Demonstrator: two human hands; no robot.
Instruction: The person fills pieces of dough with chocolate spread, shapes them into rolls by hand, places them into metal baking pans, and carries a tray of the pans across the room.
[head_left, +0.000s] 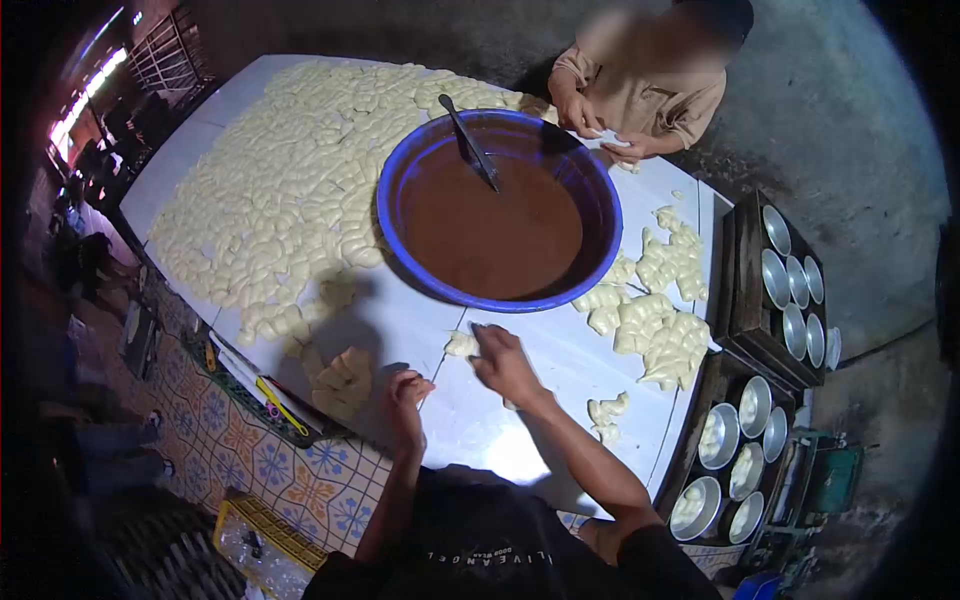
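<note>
Dough piece (461, 344) just beside right hand (503, 364), grip unclear; left hand (406, 397) half-curled, hold unclear.
Likely soft, light; best cupped underneath.

Tiled flr (285, 440) lower L, blue + orange motifs. 1 yellow crate (280, 527) btm L, contents unclear. Dk barred frame (165, 50) upper L, nr bright light strip (88, 95). 1 green obj. (838, 478) far R, ID unclear. 1 co-worker (650, 105) opp., tan shirt, dk cap.

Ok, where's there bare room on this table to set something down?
Bare tabletop lies between the right hand and the dough slabs rightward, nearside of the blue basin. A smaller patch separates that hand from the left hand. Dough pieces crowd the left side.
</note>
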